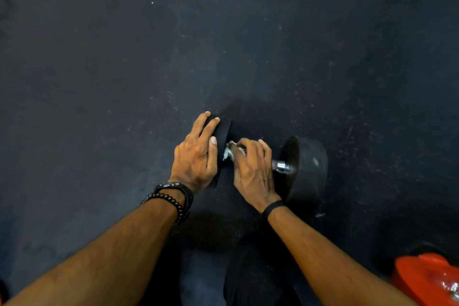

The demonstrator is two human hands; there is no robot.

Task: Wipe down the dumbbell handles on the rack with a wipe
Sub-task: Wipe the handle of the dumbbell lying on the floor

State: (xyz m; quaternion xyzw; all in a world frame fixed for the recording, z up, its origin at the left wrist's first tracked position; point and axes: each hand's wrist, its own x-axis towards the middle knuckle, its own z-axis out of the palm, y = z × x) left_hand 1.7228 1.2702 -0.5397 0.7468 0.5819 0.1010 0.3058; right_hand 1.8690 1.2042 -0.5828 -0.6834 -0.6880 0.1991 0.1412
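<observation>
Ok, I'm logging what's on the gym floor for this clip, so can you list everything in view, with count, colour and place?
dumbbell: one, black heads with a shiny metal handle, lying on the floor at centre right
wipe: one, whitish, crumpled round the handle next to the left head
floor: one, dark speckled surface, filling the view
red object: one, red with a shiny part, bottom right corner, cut off by the edge; cannot tell what it is
bracelets: several, black beaded, on the left wrist
band: one, black, on the right wrist
left hand: one, fingers laid over the dumbbell's left head
right hand: one, holds the wipe round the handle
</observation>
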